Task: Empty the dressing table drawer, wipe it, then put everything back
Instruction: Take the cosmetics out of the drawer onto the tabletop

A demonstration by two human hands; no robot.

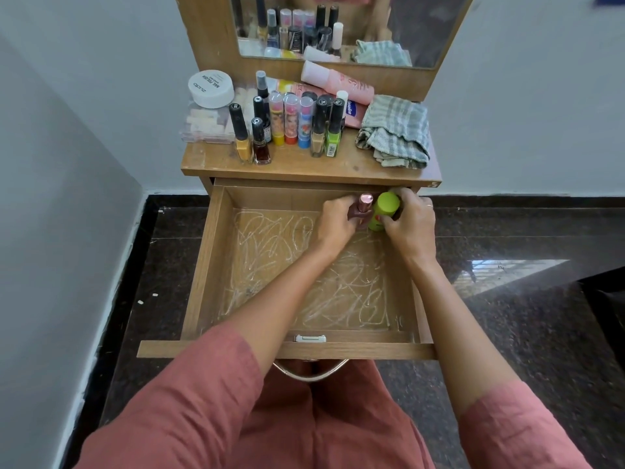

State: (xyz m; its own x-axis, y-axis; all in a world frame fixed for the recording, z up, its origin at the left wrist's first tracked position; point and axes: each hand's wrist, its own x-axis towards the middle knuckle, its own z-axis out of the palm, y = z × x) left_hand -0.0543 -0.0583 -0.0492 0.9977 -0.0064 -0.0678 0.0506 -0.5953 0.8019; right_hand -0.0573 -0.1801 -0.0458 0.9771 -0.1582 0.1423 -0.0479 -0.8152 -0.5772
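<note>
head | drawer (209, 265) pulled open; left hand (336, 223) curled round brown bottle (359, 211) at drawer's far right corner; right hand (411, 226) grips green bottle (384, 211) just beside it | crumpled checked cloth (394, 132) on tabletop above drawer

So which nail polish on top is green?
The nail polish at the right end of the front row, nearest the cloth. Its neighbours are beige, dark red and yellow.
</note>
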